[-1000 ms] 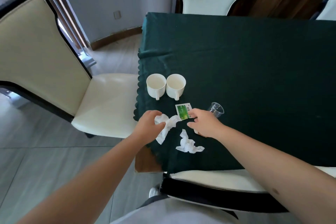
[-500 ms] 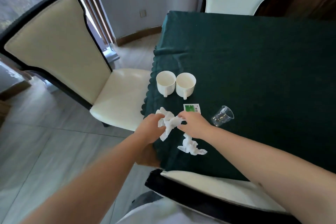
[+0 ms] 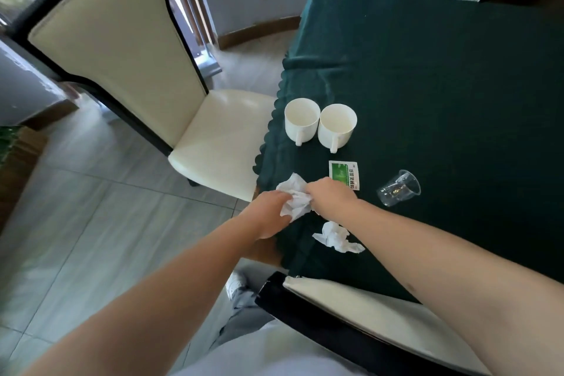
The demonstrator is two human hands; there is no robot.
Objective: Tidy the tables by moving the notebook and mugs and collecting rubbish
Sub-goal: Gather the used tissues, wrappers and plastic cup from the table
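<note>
Both hands meeting at the near left corner of the table [image 3: 442, 76], draped in a dark green cloth. Left hand [image 3: 268, 214] curled around a crumpled white tissue [image 3: 294, 198], fingers closed on its lower side. Right hand [image 3: 331, 195] pinching the same tissue from the other side, knuckles up, fingers bent and closed on the paper. Second crumpled tissue [image 3: 335, 236] lying loose on the cloth just nearer the body, below the right wrist, touched by neither hand. Green-and-white sachet [image 3: 343, 174] flat on the cloth just beyond the right hand, its near edge partly hidden by the knuckles. Clear plastic cup [image 3: 398, 188] tipped on its side to the right of the sachet, apart from it. Two white mugs [image 3: 320, 125] upright farther back near the left edge, side by side and touching or nearly so, handles pointing toward the body. No notebook anywhere in view. Cream upholstered chair [image 3: 128, 49] standing beside the table's left edge.
</note>
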